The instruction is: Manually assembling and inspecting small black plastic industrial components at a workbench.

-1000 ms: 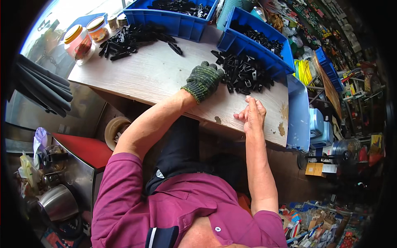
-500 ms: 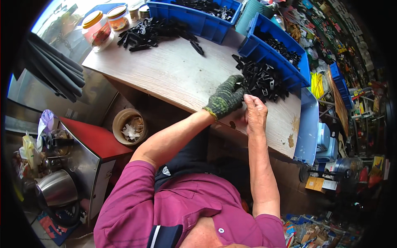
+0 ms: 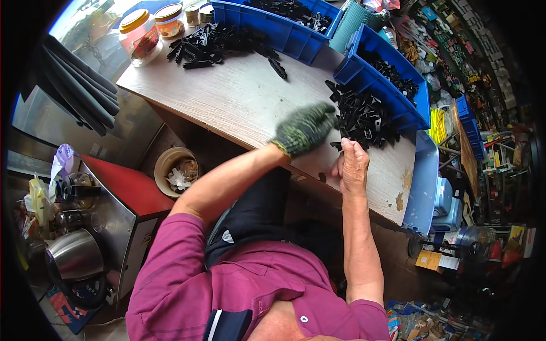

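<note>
My left hand [image 3: 305,129], in a dark green patterned knit glove, hovers over the table just left of a pile of small black plastic parts [image 3: 368,118]. Motion smears its fingers, so I cannot make out whether they hold a part. Bare and curled, my right hand [image 3: 354,167] is at the near edge of that pile, thumb up. Its fingers are closed, and what may be in them is hidden. A small black piece shows beside the thumb tip; whether the hand touches it I cannot tell.
A second heap of long black parts [image 3: 219,46] lies farther left, near lidded jars [image 3: 139,37]. Blue crates [image 3: 273,33] of black parts line the table's far side, another blue crate [image 3: 387,79] to the right. A waste bucket [image 3: 161,170] stands below, beside a red-topped cabinet [image 3: 122,187].
My hands were close together at the pile's near edge; now they are apart. The left has drawn back a little leftward, while the right has dropped slightly toward me.
</note>
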Demonstrator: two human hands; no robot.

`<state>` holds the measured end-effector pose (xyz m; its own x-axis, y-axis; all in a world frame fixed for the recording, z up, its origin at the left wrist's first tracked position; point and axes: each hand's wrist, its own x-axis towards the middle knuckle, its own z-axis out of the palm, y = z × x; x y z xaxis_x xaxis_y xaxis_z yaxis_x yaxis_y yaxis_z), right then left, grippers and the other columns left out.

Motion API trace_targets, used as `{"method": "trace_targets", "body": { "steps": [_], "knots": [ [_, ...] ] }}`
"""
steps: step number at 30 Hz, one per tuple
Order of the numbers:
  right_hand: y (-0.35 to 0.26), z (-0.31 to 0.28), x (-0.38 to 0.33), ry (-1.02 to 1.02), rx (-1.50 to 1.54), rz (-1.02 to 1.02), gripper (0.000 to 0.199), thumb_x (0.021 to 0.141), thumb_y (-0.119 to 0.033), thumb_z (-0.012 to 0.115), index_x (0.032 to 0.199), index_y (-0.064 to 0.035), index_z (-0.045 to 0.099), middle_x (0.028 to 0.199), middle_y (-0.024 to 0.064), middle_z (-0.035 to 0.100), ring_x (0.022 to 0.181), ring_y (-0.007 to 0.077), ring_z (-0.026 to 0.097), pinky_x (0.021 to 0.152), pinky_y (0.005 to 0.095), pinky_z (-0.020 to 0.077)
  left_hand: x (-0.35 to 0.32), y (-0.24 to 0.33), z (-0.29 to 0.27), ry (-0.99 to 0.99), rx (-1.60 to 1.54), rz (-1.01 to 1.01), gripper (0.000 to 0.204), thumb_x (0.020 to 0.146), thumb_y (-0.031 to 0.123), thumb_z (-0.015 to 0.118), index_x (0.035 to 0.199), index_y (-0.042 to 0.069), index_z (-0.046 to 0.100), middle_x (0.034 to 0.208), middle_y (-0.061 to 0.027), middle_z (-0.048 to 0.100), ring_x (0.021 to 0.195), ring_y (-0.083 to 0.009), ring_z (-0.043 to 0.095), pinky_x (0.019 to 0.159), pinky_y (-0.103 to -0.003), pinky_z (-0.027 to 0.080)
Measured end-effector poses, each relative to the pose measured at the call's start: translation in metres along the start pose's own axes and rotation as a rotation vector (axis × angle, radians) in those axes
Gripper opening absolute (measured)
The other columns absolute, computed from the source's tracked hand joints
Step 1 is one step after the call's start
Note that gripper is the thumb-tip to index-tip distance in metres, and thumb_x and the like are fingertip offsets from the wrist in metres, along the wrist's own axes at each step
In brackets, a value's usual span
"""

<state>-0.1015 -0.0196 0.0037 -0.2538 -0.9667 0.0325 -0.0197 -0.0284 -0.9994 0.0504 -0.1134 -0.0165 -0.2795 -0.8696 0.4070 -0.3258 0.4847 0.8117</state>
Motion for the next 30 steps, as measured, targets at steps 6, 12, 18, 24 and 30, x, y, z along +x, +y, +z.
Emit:
{"method": "trace_targets", "body": {
  "steps": [6,12,18,24,30],
  "knots": [
    [-0.001,0.007,-0.001,0.124,0.125,0.097,0.028,0.1,-0.03,0.054,0.081,-0.0109,0.048,0.047,-0.0035,0.03,0.036,0.0097,0.034,0.034,0.0323,0.0491,0.066,-0.037,-0.082,0.067,0.807,-0.066,0.041,0.091,0.042,0.062,0.115,0.01,0.066,0.106,-0.0191,0.067,0.101,-0.0399,0.063,0.085,-0.052,0.051],
    [-0.006,0.007,-0.004,0.167,0.149,0.109,0.028,0.1,-0.031,0.053,0.083,-0.01,0.048,0.048,-0.0033,0.029,0.037,0.0099,0.033,0.034,0.033,0.0494,0.056,-0.05,-0.085,0.017,0.845,0.071,0.029,0.092,0.031,0.059,0.115,0.014,0.066,0.102,-0.0154,0.068,0.094,-0.0384,0.063,0.078,-0.052,0.051],
    [-0.005,0.006,-0.005,0.15,0.169,0.096,0.027,0.1,-0.03,0.053,0.083,-0.0101,0.048,0.048,-0.0032,0.029,0.037,0.01,0.033,0.035,0.0338,0.0502,0.052,-0.059,-0.085,0.13,0.786,0.174,0.025,0.096,0.024,0.054,0.116,0.018,0.067,0.098,-0.0137,0.068,0.092,-0.0375,0.063,0.079,-0.051,0.051],
    [-0.007,0.009,-0.008,0.188,0.196,0.057,0.027,0.1,-0.03,0.053,0.082,-0.0108,0.049,0.047,-0.0032,0.029,0.036,0.0103,0.033,0.037,0.0348,0.0515,0.06,-0.064,-0.087,0.09,0.842,0.097,0.021,0.095,0.025,0.057,0.108,0.015,0.07,0.092,-0.0144,0.066,0.09,-0.0374,0.062,0.079,-0.05,0.05],
    [-0.007,0.01,-0.008,0.312,0.283,0.072,0.031,0.099,-0.031,0.052,0.076,-0.0106,0.045,0.046,-0.0003,0.034,0.037,0.0117,0.036,0.036,0.034,0.0511,-0.002,-0.011,-0.046,-0.081,0.153,0.117,0.024,0.095,0.024,0.062,0.111,0.008,0.064,0.099,-0.0172,0.07,0.091,-0.0382,0.067,0.078,-0.047,0.054]
  ]
}}
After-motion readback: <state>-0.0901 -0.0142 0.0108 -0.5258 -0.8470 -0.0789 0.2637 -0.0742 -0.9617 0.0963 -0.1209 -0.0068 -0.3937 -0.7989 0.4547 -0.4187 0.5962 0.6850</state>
